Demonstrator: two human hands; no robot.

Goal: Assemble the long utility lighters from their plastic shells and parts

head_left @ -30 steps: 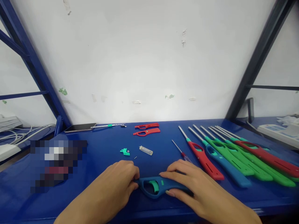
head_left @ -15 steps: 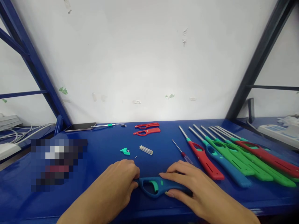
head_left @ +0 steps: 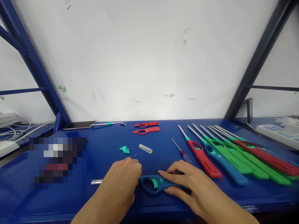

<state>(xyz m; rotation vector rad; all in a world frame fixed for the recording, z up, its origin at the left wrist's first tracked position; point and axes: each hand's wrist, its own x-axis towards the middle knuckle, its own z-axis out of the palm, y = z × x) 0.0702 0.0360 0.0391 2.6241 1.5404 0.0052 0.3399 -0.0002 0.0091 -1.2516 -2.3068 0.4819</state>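
Observation:
A blue long-nosed lighter [head_left: 149, 193] with a teal trigger lies crosswise at the front of the table. My right hand [head_left: 187, 182] grips its handle between thumb and fingers. My left hand [head_left: 122, 180] is closed round the front end, where the metal tube meets the body. The silvery tip of the tube [head_left: 96, 182] sticks out to the left of that hand. Beyond my hands lie a teal plastic piece [head_left: 125, 149], a tiny metal pin [head_left: 135, 155] and a clear fuel tank [head_left: 145, 148].
Two red casing halves [head_left: 147, 130] and a metal tube assembly [head_left: 108, 123] lie at the back, beside a phone [head_left: 79, 125]. A screwdriver [head_left: 183, 153] lies right of centre. Several assembled lighters [head_left: 224, 155] are lined up on the right. A blurred patch [head_left: 57, 160] covers something on the left.
My left hand has shifted slightly right and turned, and the lighter's metal tube now shows beyond it. My right hand keeps its hold. The view has moved slightly.

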